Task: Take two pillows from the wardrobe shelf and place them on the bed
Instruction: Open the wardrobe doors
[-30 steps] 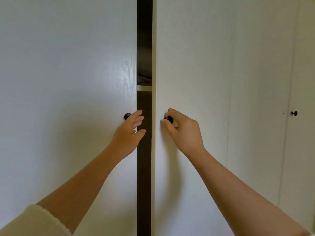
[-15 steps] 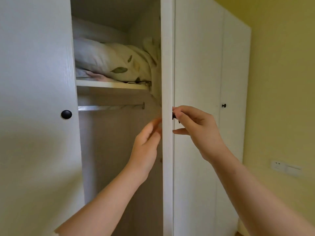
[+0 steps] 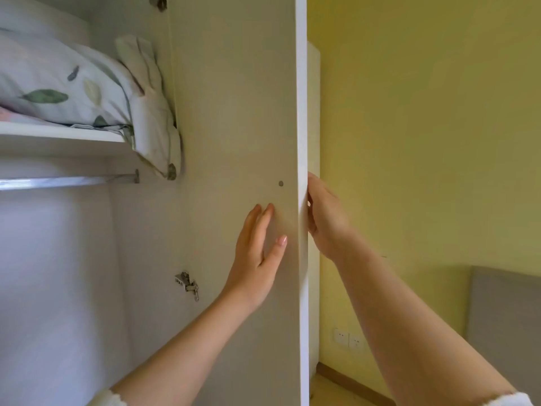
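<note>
A white pillow with a green leaf print (image 3: 67,89) lies on the wardrobe shelf (image 3: 58,136) at the upper left, one corner hanging over the shelf's front edge. Under it shows a second pinkish piece of bedding (image 3: 11,114). The right wardrobe door (image 3: 234,112) stands swung wide open. My left hand (image 3: 259,250) presses flat on the door's inner face with straight fingers. My right hand (image 3: 325,221) is behind the door's edge on the outer side; its fingers are hidden by the door. The bed's grey headboard (image 3: 503,323) shows at the lower right.
A metal hanging rail (image 3: 67,181) runs under the shelf, above open wardrobe space. A door hinge (image 3: 187,284) sits on the wardrobe's side wall. Right of the door is a yellow wall with two sockets (image 3: 348,338) near the floor.
Both doors went from nearly closed to wide open. My left hand left the left knob and now presses the right door's inner face. The view turned right.
</note>
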Tool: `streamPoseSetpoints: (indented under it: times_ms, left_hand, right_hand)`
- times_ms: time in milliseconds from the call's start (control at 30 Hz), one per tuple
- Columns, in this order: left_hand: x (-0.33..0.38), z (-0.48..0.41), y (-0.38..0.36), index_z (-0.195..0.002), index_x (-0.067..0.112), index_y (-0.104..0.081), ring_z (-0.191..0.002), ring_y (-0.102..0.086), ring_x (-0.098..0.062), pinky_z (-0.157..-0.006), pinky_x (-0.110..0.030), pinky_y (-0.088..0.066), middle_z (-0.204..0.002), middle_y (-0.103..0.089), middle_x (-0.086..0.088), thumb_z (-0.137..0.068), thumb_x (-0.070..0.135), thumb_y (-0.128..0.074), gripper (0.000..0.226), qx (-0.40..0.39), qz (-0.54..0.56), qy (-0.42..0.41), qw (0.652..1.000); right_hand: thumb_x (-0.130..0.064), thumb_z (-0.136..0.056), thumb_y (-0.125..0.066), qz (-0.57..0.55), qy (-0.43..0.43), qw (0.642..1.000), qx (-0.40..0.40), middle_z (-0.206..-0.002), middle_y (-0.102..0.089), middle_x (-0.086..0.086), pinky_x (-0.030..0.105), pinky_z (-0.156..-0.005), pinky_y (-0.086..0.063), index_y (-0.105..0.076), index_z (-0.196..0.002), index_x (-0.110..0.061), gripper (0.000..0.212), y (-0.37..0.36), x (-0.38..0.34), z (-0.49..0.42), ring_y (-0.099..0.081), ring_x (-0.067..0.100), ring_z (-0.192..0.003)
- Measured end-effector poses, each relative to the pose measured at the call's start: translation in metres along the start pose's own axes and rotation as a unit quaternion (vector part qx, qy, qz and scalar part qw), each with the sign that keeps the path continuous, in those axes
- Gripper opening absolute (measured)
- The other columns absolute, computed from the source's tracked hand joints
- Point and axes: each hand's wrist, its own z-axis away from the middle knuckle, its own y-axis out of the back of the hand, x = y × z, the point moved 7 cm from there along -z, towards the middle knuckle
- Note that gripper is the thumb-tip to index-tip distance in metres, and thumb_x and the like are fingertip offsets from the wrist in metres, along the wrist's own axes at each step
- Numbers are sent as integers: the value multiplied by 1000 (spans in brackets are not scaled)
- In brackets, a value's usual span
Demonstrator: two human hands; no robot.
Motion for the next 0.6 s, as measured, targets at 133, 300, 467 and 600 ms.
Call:
streamPoseSetpoints:
  times_ms: [133,300,467,600]
  left_hand:
    - [-4,-11,-26,-146,30,-6,-144,4,-7,-111,-24,-10,-157,5,6,-79,48,-61,89,-2,-114,-12,993]
    - [-10,-25,-48,-147,27,-5,-145,-1,-22,-112,-38,-23,-157,3,2,-67,64,-61,105,15,-200,-15,980]
    - [-14,-31,-55,-147,22,-13,-141,-18,-34,-102,-47,-40,-156,-12,-6,-62,71,-44,103,59,-246,-21,967]
    - [-13,-29,-51,-147,29,-7,-143,-10,-27,-104,-39,-37,-158,-3,1,-63,74,-43,102,32,-237,-24,971]
  right_hand:
    - [-22,-95,-34,-15,-33,999,30,-77,-68,-7,30,-83,-51,-66,-76,-26,37,25,13,-18,-62,12,-79]
    - [-22,-95,-33,-3,-61,997,38,-62,-70,-12,19,-66,-52,-64,-76,-24,36,48,21,-32,-64,6,-68]
    - [-25,-96,-33,-9,-66,997,35,-68,-73,-13,23,-75,-52,-65,-81,-25,36,55,27,-40,-66,7,-77]
    - [-31,-97,-29,7,-68,995,69,-79,-68,-8,25,-79,-52,-63,-80,-23,39,54,31,-37,-64,9,-80]
